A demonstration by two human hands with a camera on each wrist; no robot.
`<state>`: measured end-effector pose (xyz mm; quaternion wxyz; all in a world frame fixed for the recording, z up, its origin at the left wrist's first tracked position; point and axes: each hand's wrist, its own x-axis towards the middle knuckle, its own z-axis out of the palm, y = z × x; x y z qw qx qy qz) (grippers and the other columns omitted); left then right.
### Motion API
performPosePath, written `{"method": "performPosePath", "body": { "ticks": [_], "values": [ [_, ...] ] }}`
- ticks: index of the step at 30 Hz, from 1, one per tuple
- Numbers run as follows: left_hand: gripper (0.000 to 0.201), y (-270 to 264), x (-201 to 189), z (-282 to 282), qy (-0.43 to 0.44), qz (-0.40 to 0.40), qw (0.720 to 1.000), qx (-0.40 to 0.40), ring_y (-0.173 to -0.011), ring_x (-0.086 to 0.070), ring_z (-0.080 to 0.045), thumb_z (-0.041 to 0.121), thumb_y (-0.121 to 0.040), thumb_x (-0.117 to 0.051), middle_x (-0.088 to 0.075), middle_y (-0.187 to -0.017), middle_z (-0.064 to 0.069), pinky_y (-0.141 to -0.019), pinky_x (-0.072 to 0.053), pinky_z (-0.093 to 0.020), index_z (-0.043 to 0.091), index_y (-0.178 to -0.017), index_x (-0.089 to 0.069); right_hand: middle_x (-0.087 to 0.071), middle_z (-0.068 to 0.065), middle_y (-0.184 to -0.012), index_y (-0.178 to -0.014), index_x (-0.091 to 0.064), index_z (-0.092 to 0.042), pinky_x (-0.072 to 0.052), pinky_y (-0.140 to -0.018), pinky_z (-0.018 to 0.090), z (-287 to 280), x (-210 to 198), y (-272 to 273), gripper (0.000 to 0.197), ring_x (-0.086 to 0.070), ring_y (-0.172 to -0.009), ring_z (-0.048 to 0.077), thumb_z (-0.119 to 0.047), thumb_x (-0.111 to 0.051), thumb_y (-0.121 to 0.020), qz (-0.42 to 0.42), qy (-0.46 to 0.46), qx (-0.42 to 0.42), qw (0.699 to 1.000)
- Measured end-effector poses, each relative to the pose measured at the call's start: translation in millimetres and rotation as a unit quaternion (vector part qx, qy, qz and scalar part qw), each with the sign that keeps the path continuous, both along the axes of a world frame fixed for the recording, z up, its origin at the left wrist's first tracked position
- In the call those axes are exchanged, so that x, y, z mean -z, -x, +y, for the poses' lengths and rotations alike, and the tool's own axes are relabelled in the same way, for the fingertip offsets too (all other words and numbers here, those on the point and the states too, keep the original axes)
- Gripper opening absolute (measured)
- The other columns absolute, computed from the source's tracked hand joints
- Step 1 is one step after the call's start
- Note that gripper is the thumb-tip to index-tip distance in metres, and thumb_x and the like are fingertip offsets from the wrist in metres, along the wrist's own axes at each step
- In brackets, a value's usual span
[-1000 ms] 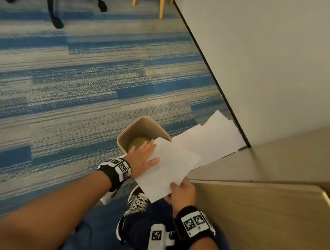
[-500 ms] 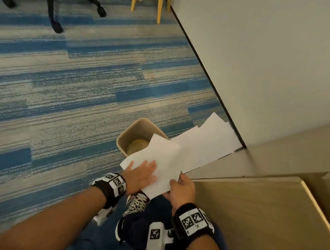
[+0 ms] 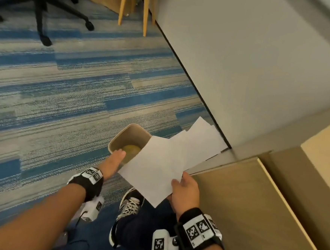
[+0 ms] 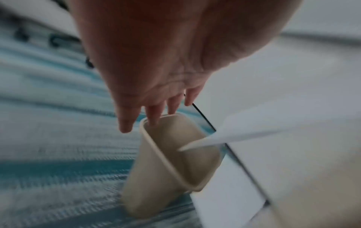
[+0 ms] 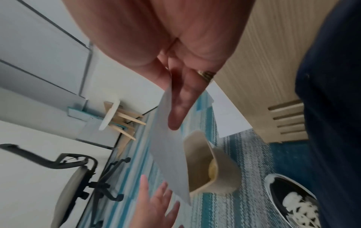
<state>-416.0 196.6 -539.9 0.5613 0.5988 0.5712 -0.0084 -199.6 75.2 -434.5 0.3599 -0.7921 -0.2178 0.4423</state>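
My right hand (image 3: 183, 188) (image 5: 173, 98) pinches the near corner of a white sheet of paper (image 3: 153, 169) (image 5: 168, 155), thumb on top, fingers beneath. The sheet hangs over a small beige bin (image 3: 128, 136) (image 4: 175, 154) (image 5: 215, 166) standing on the carpet, with something yellow (image 3: 130, 148) in its bottom. My left hand (image 3: 115, 158) (image 4: 154, 111) is below the sheet's left edge, fingers straight, reaching over the bin's near rim. More white sheets (image 3: 201, 145) lie on the floor beyond the bin.
A wooden cabinet (image 3: 251, 218) stands on my right, and a grey wall (image 3: 252, 62) runs behind the bin. An office chair base (image 3: 43, 13) and wooden chair legs (image 3: 133, 7) are farther off. My shoe (image 3: 130, 206) is near the bin on the striped blue carpet (image 3: 64, 98).
My left hand has come off the top of the sheet and slid under its left edge toward the bin. The right hand keeps its hold; the sheet has shifted slightly right.
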Motion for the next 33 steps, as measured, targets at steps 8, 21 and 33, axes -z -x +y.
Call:
{"method": "performPosePath", "body": {
  "ticks": [8, 21, 33],
  "values": [
    [0.055, 6, -98, 3, -0.021, -0.140, 0.989, 0.038, -0.106, -0.062, -0.007, 0.073, -0.086, -0.049, -0.064, -0.123, 0.014, -0.097, -0.046, -0.032, 0.036, -0.127, -0.053, -0.078, -0.008, -0.109, -0.118, -0.068, -0.025, -0.059, -0.086, 0.031, -44, -106, -5, 0.032, -0.073, -0.097, 0.008, -0.003, -0.050, -0.102, -0.034, -0.092, -0.054, 0.994],
    [0.010, -1, -291, -22, -0.265, -0.246, 0.928, 0.086, -0.071, -0.071, -0.016, 0.013, -0.093, -0.065, -0.076, -0.081, -0.005, -0.066, -0.053, -0.022, 0.009, -0.087, -0.071, -0.078, -0.019, -0.103, -0.115, -0.063, -0.029, -0.060, -0.067, 0.021, -160, -255, -37, 0.025, -0.075, -0.090, 0.006, -0.011, -0.050, -0.104, -0.119, -0.226, -0.029, 0.966],
    [0.017, -44, -332, -52, -0.317, -0.223, 0.905, 0.172, -0.076, -0.071, -0.014, 0.028, -0.097, -0.060, -0.076, -0.084, 0.002, -0.075, -0.055, -0.035, 0.032, -0.087, -0.072, -0.079, 0.003, -0.112, -0.122, -0.066, -0.013, -0.061, -0.089, 0.039, -230, -295, -52, 0.028, -0.076, -0.103, 0.023, -0.004, -0.049, -0.103, -0.054, -0.294, 0.023, 0.954]
  ]
}}
